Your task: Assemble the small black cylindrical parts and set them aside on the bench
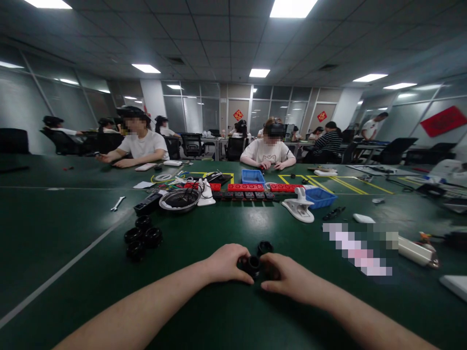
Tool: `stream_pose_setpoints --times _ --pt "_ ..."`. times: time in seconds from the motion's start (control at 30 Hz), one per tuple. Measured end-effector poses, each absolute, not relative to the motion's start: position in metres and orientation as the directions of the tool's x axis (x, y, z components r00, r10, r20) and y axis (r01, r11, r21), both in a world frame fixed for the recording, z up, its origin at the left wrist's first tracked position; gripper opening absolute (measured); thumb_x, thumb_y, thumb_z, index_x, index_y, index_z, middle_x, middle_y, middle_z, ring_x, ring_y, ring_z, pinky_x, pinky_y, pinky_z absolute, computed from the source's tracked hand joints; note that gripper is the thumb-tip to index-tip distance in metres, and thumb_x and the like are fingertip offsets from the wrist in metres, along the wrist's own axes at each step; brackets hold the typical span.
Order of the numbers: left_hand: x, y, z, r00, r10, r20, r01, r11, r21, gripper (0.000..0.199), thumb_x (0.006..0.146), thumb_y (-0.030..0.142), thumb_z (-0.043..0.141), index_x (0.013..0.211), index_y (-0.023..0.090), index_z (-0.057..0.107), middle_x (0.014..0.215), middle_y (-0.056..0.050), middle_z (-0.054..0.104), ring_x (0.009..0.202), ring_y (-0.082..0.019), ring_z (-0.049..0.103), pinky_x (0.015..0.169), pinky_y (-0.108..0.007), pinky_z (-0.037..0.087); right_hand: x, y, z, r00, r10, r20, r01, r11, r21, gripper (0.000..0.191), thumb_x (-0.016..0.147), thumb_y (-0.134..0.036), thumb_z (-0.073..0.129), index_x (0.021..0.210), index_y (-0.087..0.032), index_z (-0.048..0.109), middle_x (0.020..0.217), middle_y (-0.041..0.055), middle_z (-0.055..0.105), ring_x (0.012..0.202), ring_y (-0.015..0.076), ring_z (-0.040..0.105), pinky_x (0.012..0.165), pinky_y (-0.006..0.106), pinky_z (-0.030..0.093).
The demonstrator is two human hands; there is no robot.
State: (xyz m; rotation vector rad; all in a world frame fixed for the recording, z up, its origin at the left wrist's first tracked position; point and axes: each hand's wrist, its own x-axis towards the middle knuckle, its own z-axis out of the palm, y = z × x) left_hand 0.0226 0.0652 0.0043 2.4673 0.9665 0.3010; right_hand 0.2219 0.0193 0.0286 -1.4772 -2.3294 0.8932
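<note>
A small black ring-shaped part (pixel 253 265) stands on the green table between my two hands. My left hand (pixel 229 262) is curled round its left side, thumb and fingers holding it. My right hand (pixel 286 277) is at its right side with thumb and fingers apart, and nothing shows between them. Just behind, a second black ring (pixel 264 248) rests on the table, close to the right fingertips. Off to the left, several more black rings (pixel 143 236) sit in a loose group.
A wrench (pixel 117 203) and a round metal tray (pixel 178 200) lie beyond the ring group. White clamp bases (pixel 299 206), blue bins (pixel 320 196) and red socket strips (pixel 245 187) cross the middle. A beige cylinder (pixel 414 250) lies right. Two people sit opposite.
</note>
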Motion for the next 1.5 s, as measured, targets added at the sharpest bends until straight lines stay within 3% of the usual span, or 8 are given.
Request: stream_pose_setpoints --times 0.13,0.4,0.63,0.87,1.27,1.4,1.5 --pt "0.033 0.049 0.0 0.717 0.691 0.094 0.597 -0.677 0.43 0.041 0.055 0.051 0.066 0.079 0.019 0.055 0.077 0.001 0.057 0.072 -0.017 0.053 0.058 -0.022 0.036 0.213 0.005 0.005 -0.382 0.924 -0.016 0.725 0.289 -0.625 0.044 0.058 -0.033 0.067 0.096 -0.018 0.051 0.091 0.0042 0.055 0.078 0.0182 0.052 0.063 0.025 0.039" --pt "0.036 0.04 0.001 0.773 0.623 0.118 0.543 -0.746 0.385 0.047 0.055 0.054 0.064 0.088 0.022 0.055 0.079 0.001 0.057 0.073 -0.017 0.053 0.061 -0.024 0.037 0.221 -0.006 0.003 -0.309 0.951 -0.004 0.751 0.241 -0.614 0.036 0.056 -0.032 0.069 0.086 -0.019 0.054 0.081 0.0021 0.057 0.072 0.018 0.052 0.058 0.025 0.039" --pt "0.037 0.04 0.003 0.795 0.599 0.101 0.527 -0.763 0.374 0.047 0.061 0.055 0.06 0.095 0.023 0.054 0.079 0.0 0.055 0.075 -0.018 0.051 0.064 -0.026 0.037 0.28 -0.005 0.003 -0.247 0.969 -0.01 0.792 0.196 -0.579 0.034 0.063 -0.035 0.062 0.092 -0.021 0.053 0.086 0.0032 0.059 0.073 0.0183 0.055 0.063 0.027 0.041" --pt "0.037 0.038 0.011 0.799 0.6 0.041 0.543 -0.748 0.382 0.039 0.068 0.05 0.056 0.097 0.024 0.053 0.08 0.0 0.054 0.075 -0.017 0.051 0.063 -0.026 0.037 0.35 0.068 -0.007 0.051 0.998 0.026 0.852 -0.03 -0.523 0.044 0.066 -0.036 0.059 0.103 -0.015 0.052 0.084 0.0073 0.062 0.075 0.0208 0.058 0.065 0.029 0.042" --pt "0.041 0.044 0.007 0.766 0.642 0.04 0.597 -0.733 0.327 0.031 0.071 0.049 0.054 0.086 0.021 0.055 0.078 0.0 0.057 0.071 -0.017 0.054 0.06 -0.024 0.037 0.351 0.11 -0.027 0.139 0.981 0.135 0.902 -0.069 -0.427 0.051 0.071 -0.048 0.05 0.112 -0.017 0.048 0.084 0.0077 0.061 0.075 0.0223 0.058 0.061 0.029 0.041" --pt "0.04 0.048 0.004 0.781 0.622 0.061 0.576 -0.754 0.317 0.028 0.073 0.047 0.051 0.082 0.021 0.055 0.075 0.0 0.058 0.068 -0.016 0.054 0.058 -0.023 0.036 0.347 0.104 -0.022 0.181 0.961 0.211 0.901 -0.076 -0.428 0.066 0.066 -0.049 0.055 0.119 -0.014 0.037 0.082 0.0074 0.058 0.072 0.0217 0.056 0.06 0.028 0.041" --pt "0.038 0.049 0.001 0.792 0.607 0.071 0.563 -0.77 0.299 0.026 0.075 0.046 0.05 0.077 0.021 0.056 0.071 0.001 0.058 0.065 -0.014 0.054 0.057 -0.022 0.036 0.333 0.091 -0.006 0.285 0.902 0.324 0.874 -0.105 -0.475 0.055 0.073 -0.052 0.044 0.111 -0.012 0.041 0.077 0.0073 0.057 0.067 0.02 0.055 0.056 0.027 0.04"
